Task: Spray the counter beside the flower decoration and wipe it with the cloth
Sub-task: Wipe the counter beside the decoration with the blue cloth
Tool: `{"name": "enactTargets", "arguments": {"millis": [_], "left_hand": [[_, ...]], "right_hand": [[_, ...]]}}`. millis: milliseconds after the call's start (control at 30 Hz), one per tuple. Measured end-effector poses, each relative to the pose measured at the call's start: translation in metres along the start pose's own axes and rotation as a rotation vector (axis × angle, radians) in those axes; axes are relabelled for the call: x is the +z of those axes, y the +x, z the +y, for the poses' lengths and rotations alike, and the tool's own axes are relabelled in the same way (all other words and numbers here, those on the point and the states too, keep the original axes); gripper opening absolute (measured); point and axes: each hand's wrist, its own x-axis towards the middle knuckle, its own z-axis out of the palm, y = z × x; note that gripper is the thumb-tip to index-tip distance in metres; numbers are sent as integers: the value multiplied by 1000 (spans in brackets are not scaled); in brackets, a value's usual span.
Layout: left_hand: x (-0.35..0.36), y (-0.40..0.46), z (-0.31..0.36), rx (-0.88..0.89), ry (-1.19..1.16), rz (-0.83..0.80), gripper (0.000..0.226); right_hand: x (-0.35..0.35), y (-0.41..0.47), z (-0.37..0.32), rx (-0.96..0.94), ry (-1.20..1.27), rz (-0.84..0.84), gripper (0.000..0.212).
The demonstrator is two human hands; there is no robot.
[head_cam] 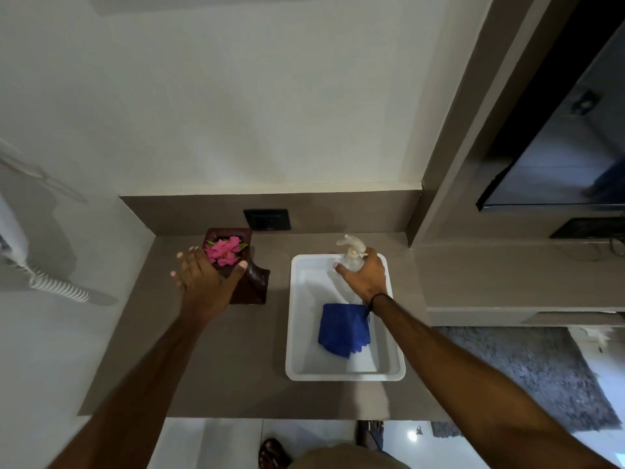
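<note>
Clear plastic spray bottle (351, 257), light, likely slippery, stands gripped at its neck by right hand (367, 277); left hand (206, 279) hovers, fingers (184, 262) spread.

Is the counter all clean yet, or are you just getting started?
Just starting. Nothing looks wiped: the blue cloth lies folded in the white tray. In hand: the right hand grips the spray bottle at the tray's far end, while the left hand is spread open in front of the flower decoration. Left: spraying the counter and wiping it.
</note>
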Motion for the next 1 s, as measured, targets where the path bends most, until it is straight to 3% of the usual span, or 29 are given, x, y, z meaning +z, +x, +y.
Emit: {"name": "enactTargets", "arguments": {"millis": [67,233,300,467,667,833,1000], "left_hand": [[0,1,0,-7,0,-5,112],[2,2,2,-19,-44,-5,115],[3,2,1,-33,-71,-16,115],[4,1,2,-52,-91,-40,115],[4,2,5,-83,-130,-55,110],[5,4,10,-113,-145,-21,105],[7,9,8,-88,-133,-30,104]], "right_hand": [[1,-20,19,37,-93,21,88],[12,-51,54,-59,-689,-291,59],[13,-51,51,-72,-745,-313,51],[12,-41,37,104,-410,-396,38],[42,-41,-25,117,116,-215,36],[96,-52,-98,-42,216,-191,38],[142,-70,-103,-133,225,-296,48]]}}
